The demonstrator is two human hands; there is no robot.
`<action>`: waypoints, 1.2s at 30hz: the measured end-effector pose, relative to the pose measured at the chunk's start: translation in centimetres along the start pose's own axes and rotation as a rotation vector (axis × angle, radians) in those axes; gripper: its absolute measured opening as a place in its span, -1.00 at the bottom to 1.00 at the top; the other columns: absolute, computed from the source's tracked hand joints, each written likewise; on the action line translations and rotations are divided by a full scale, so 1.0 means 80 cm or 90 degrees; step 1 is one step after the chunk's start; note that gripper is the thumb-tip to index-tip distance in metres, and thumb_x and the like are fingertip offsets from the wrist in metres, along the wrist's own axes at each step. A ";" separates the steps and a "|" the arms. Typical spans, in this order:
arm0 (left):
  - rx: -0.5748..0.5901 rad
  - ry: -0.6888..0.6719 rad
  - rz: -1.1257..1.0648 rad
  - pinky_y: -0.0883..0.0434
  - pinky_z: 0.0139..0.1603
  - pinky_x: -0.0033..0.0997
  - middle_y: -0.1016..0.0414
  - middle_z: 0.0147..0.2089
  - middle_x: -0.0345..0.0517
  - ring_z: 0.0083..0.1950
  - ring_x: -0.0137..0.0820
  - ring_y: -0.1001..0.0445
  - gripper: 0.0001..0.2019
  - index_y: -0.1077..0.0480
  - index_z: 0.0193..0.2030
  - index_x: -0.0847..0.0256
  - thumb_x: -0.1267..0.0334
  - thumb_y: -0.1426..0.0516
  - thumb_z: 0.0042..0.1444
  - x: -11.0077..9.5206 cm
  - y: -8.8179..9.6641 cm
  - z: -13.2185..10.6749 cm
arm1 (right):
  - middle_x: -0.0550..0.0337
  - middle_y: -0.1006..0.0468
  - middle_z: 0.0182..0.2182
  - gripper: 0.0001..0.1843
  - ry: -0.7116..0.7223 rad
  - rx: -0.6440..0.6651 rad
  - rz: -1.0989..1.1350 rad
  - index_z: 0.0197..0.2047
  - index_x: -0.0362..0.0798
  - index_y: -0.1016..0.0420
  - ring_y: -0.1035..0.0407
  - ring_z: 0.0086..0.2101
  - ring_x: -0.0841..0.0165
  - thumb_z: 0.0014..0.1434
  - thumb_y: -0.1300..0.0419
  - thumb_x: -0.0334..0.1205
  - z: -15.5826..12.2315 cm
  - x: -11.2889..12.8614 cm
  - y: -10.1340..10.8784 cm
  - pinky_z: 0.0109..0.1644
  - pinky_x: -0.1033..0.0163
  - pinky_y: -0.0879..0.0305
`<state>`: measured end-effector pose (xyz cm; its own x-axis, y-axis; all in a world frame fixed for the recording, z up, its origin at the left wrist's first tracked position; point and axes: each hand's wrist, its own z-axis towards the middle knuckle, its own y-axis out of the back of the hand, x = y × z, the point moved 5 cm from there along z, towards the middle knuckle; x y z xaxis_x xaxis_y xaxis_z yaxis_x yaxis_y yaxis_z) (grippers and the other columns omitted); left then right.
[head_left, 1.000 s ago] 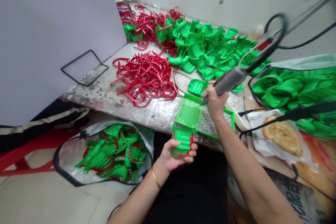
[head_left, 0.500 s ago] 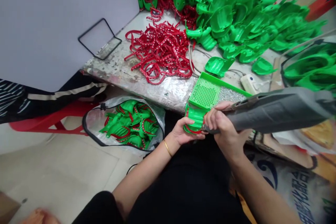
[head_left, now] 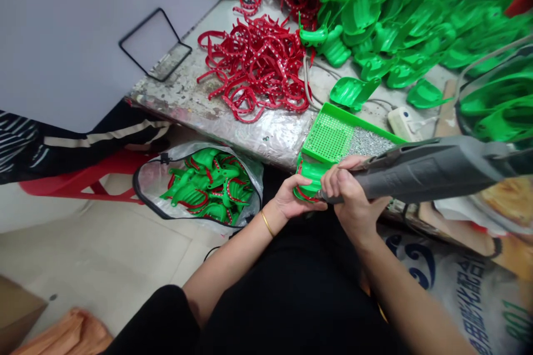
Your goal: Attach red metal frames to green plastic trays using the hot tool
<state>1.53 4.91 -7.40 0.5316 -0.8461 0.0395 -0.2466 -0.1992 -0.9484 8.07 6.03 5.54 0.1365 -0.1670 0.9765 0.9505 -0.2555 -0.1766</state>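
Observation:
My left hand (head_left: 291, 199), wearing a gold bangle, is closed on a curved green plastic piece (head_left: 313, 173) with a red, white-dotted strip along its lower edge. Fingers wrapped around its front end, my right hand (head_left: 353, 199) grips a grey electric screwdriver (head_left: 425, 169). The screwdriver's tip points left and meets the green piece near the red strip; the exact contact spot is too small to make out. Just beyond the hands lies a green tray (head_left: 328, 141) with a perforated section and many tiny metal screws (head_left: 366, 141).
Red dotted strips (head_left: 258, 66) lie heaped on the worn table (head_left: 166, 91). Loose green pieces (head_left: 375, 16) are piled behind. Below left, an open clear bag (head_left: 145, 180) holds green pieces with red strips. A white socket block (head_left: 403, 122) and cable lie beside the tray. Another person's striped sleeve (head_left: 19, 133) shows left.
The camera view has tilted slightly, so the table sits higher in the picture. Both hands keep their grips, and the screwdriver's tip stays at the green piece.

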 end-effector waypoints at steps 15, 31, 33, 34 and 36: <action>-0.018 0.012 -0.073 -0.40 -0.31 -0.29 -0.53 -0.34 0.04 -0.35 -0.28 -0.48 -0.63 -0.40 -0.08 0.40 0.36 -0.06 -0.07 0.005 -0.009 -0.003 | 0.39 -0.24 -0.70 -0.87 0.083 -0.049 0.008 -0.32 0.03 -0.34 -0.16 -0.71 0.43 0.04 -0.24 -0.24 -0.022 0.001 0.001 -0.59 0.25 -0.16; 0.107 0.041 -0.039 -0.13 -0.37 -0.54 -0.33 -0.19 0.07 -0.27 -0.41 -0.30 -0.52 -0.32 0.02 0.50 0.27 -0.10 -0.06 0.007 -0.036 -0.006 | 0.38 -0.28 -0.67 -0.79 0.192 -0.169 -0.061 -0.28 -0.10 -0.39 -0.21 -0.66 0.51 0.03 -0.25 -0.19 0.179 0.010 0.084 -0.57 0.37 -0.17; 0.104 0.039 -0.035 -0.13 -0.37 -0.53 -0.33 -0.19 0.08 -0.27 -0.40 -0.29 -0.51 -0.32 0.03 0.50 0.27 -0.10 -0.06 0.006 -0.035 -0.005 | 0.37 -0.30 -0.65 -0.79 0.182 -0.177 -0.076 -0.28 -0.10 -0.39 -0.22 -0.65 0.51 0.03 -0.24 -0.18 0.189 -0.012 0.088 -0.58 0.38 -0.16; 0.103 0.039 -0.033 -0.13 -0.37 -0.53 -0.34 -0.19 0.08 -0.27 -0.40 -0.29 -0.51 -0.32 0.03 0.50 0.27 -0.10 -0.06 0.006 -0.035 -0.005 | 0.36 -0.31 -0.65 -0.79 0.179 -0.179 -0.080 -0.29 -0.10 -0.39 -0.23 -0.65 0.51 0.03 -0.24 -0.18 0.192 -0.021 0.089 -0.58 0.38 -0.17; 0.100 0.040 -0.031 -0.12 -0.37 -0.52 -0.35 -0.21 0.08 -0.28 -0.40 -0.29 -0.51 -0.33 0.02 0.49 0.27 -0.11 -0.08 0.006 -0.035 -0.004 | 0.36 -0.32 -0.64 -0.80 0.177 -0.185 -0.084 -0.29 -0.11 -0.39 -0.23 -0.64 0.52 0.02 -0.24 -0.19 0.195 -0.033 0.090 -0.57 0.38 -0.18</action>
<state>2.19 4.90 -4.63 0.4865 -0.8677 0.1024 -0.0897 -0.1662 -0.9820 18.88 19.45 3.64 -0.0993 -0.3559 0.9292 0.8316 -0.5426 -0.1189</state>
